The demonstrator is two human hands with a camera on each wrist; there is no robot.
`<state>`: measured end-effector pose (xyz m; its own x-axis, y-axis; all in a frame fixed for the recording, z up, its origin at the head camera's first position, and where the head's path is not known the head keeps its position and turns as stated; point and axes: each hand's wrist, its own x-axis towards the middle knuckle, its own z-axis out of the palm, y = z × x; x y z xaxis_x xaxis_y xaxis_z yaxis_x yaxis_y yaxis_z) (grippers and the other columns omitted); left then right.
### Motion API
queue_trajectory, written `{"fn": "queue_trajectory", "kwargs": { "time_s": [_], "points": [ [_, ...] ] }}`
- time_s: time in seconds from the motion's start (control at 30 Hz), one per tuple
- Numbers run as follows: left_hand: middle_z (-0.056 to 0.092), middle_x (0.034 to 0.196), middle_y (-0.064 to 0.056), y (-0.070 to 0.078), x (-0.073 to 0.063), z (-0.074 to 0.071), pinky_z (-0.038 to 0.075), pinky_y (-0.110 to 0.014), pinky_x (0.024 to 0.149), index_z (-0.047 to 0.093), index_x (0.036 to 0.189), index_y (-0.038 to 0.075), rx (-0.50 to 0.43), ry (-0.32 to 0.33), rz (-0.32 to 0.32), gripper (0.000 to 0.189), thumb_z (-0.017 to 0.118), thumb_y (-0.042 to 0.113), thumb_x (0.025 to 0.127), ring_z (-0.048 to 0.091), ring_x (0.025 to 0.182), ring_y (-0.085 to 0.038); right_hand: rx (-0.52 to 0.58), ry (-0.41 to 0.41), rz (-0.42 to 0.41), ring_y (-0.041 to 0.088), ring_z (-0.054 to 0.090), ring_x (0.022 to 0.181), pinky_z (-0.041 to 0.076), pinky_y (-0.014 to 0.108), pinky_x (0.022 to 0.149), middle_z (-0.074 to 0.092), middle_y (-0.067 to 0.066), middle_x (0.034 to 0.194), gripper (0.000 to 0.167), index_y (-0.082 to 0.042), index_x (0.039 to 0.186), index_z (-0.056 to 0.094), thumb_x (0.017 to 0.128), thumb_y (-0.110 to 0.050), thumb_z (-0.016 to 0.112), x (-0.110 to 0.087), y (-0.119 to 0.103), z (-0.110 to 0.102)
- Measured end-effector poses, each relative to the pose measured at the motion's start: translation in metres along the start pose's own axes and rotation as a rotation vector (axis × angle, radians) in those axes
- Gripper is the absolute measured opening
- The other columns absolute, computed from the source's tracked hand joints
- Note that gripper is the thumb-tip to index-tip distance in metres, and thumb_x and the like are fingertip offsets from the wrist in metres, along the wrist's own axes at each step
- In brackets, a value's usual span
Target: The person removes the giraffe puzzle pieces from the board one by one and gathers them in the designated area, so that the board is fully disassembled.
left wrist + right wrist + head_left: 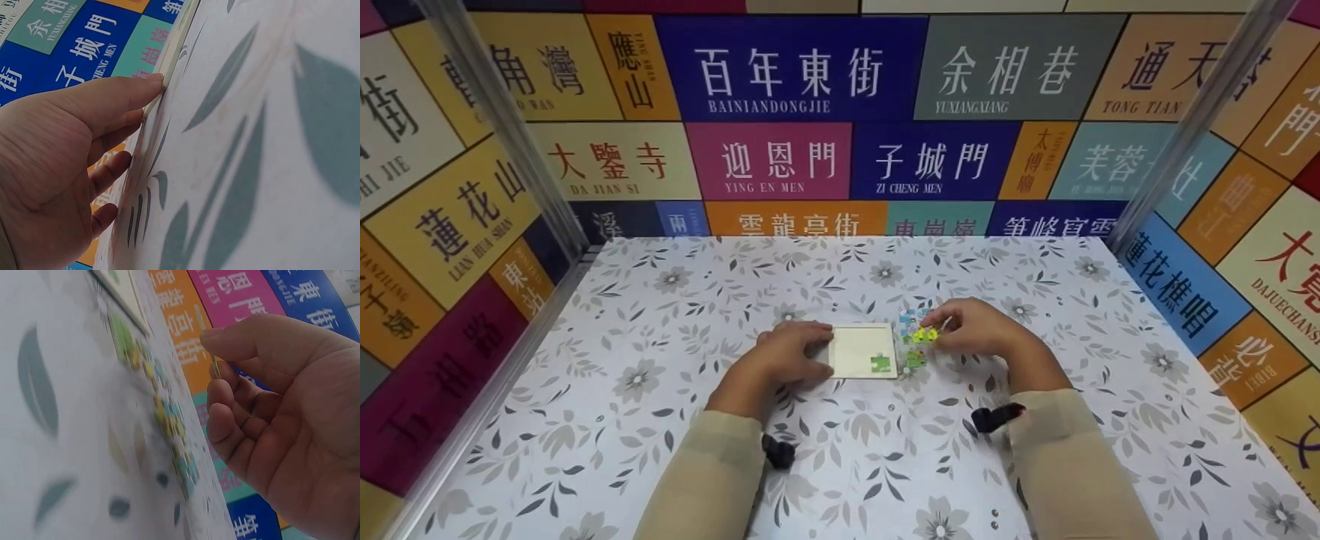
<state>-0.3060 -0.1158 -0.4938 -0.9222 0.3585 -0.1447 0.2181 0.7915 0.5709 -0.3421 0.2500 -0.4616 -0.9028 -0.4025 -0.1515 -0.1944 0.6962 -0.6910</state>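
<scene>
On the table lies a shallow square puzzle tray (851, 346) in pale wood. A green jigsaw piece (880, 364) sits in its lower right corner. My left hand (791, 351) holds the tray at its left side, thumb near the lower corner and fingers at the upper one. In the left wrist view the thumb (132, 93) presses the tray's edge. To the right of the tray, my right hand (979, 328) pinches a yellow-green jigsaw piece (926, 334) between thumb and fingertips. The right wrist view shows that piece (216, 367) edge-on, raised off the table.
Several loose jigsaw pieces (915, 358), green, blue and yellow, lie close by the tray's right side, partly under the right hand. A white leaf-patterned cloth (840, 457) covers the table. Panels of printed signs (791, 67) stand behind and at both sides.
</scene>
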Motion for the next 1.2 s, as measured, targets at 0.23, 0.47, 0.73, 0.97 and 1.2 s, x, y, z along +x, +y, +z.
{"fn": "queue_trajectory", "kwargs": {
  "time_s": [0.23, 0.47, 0.73, 0.97, 1.2],
  "points": [
    [0.052, 0.164, 0.014, 0.0, -0.002, -0.001, 0.013, -0.068, 0.132, 0.061, 0.153, 0.029, -0.008, 0.011, 0.0, 0.068, 0.083, 0.038, 0.09, 0.033, 0.163, -0.026, 0.025, -0.032, 0.001, 0.024, 0.067, 0.103, 0.056, 0.033, 0.072, 0.073, 0.013, 0.13, 0.042, -0.015, 0.13, 0.076, 0.089, -0.018, 0.086, -0.006, 0.022, -0.011],
    [0.052, 0.165, 0.014, -0.001, -0.002, 0.0, 0.015, -0.068, 0.132, 0.061, 0.153, 0.029, 0.0, 0.013, 0.008, 0.067, 0.083, 0.038, 0.09, 0.034, 0.163, -0.026, 0.036, -0.079, -0.004, 0.021, 0.067, 0.095, 0.057, 0.033, 0.072, 0.074, 0.014, 0.12, 0.045, -0.013, 0.129, 0.076, 0.086, -0.018, 0.089, -0.004, 0.029, -0.006],
    [0.051, 0.165, 0.015, 0.001, -0.002, -0.001, 0.015, -0.066, 0.132, 0.061, 0.153, 0.03, -0.004, 0.002, 0.005, 0.067, 0.083, 0.038, 0.089, 0.032, 0.163, -0.026, 0.019, -0.085, 0.009, 0.019, 0.063, 0.092, 0.053, 0.029, 0.069, 0.071, 0.013, 0.115, 0.045, -0.013, 0.124, 0.076, 0.081, -0.015, 0.092, -0.005, 0.032, -0.007],
    [0.051, 0.165, 0.014, 0.001, -0.002, -0.001, 0.014, -0.067, 0.132, 0.061, 0.152, 0.029, -0.007, 0.002, 0.002, 0.067, 0.083, 0.038, 0.09, 0.032, 0.163, -0.027, 0.006, -0.065, 0.031, 0.018, 0.064, 0.089, 0.055, 0.029, 0.069, 0.073, 0.013, 0.118, 0.046, -0.012, 0.126, 0.075, 0.082, -0.015, 0.09, -0.006, 0.029, -0.007],
    [0.052, 0.165, 0.012, 0.001, -0.002, -0.001, 0.015, -0.069, 0.131, 0.062, 0.152, 0.028, -0.006, 0.01, 0.012, 0.067, 0.084, 0.037, 0.089, 0.034, 0.163, -0.028, -0.001, -0.051, 0.046, 0.018, 0.065, 0.085, 0.054, 0.031, 0.067, 0.073, 0.011, 0.117, 0.043, -0.014, 0.129, 0.075, 0.088, -0.023, 0.087, -0.004, 0.016, -0.001]
  ]
}}
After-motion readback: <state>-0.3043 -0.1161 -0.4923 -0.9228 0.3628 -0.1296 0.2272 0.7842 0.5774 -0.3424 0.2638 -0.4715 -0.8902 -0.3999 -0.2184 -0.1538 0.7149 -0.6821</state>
